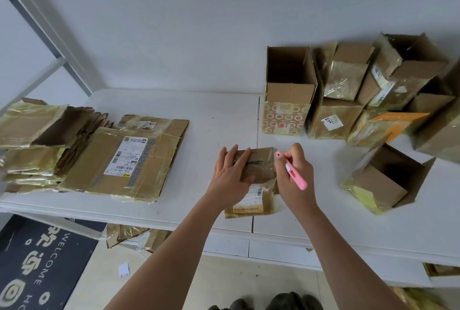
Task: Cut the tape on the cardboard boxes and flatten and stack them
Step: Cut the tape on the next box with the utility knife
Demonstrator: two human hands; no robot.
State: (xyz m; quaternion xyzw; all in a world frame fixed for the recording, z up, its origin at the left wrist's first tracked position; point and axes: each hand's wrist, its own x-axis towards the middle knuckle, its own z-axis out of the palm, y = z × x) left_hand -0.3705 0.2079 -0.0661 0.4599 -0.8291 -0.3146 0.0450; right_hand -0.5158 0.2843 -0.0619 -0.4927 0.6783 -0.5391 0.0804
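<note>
A good part of the work seems to be done already. At the left end of the table (pixel 204 115) a stack (pixel 94 155) of flattened boxes is laid, with a large flat piece carrying a white label on top and more folded pieces behind it, many still covered in shiny yellowish tape. At the right end a group of boxes (pixel 361 93) is not yet flattened: several stand upright with the top open, some lie on their side, and one open box (pixel 388 177) is tipped over nearer to the front edge. From this it is judged that roughly half of the task is left.

The box in work (pixel 256 172) is a small one, placed in the middle of the table near the front edge, between the stack and the group. It is pressed down by the left hand (pixel 231 175), whose fingers are laid straight over its top and are not curled around it. A pink cutter (pixel 293 172) is grasped in the right hand (pixel 296 172), held like a pen just beside the right side of the box. Whether the blade touches the tape cannot be told. The step is judged to be the cutting of the tape on this box; flattening and stacking are still to be done for it.

The table is white, with a seam running across its middle. It is set against a plain white wall (pixel 199 23). A metal frame (pixel 49 43) is seen at the left. On the floor below, a dark mat (pixel 42 265) with white letters and some cardboard scraps (pixel 129 235) are found.
</note>
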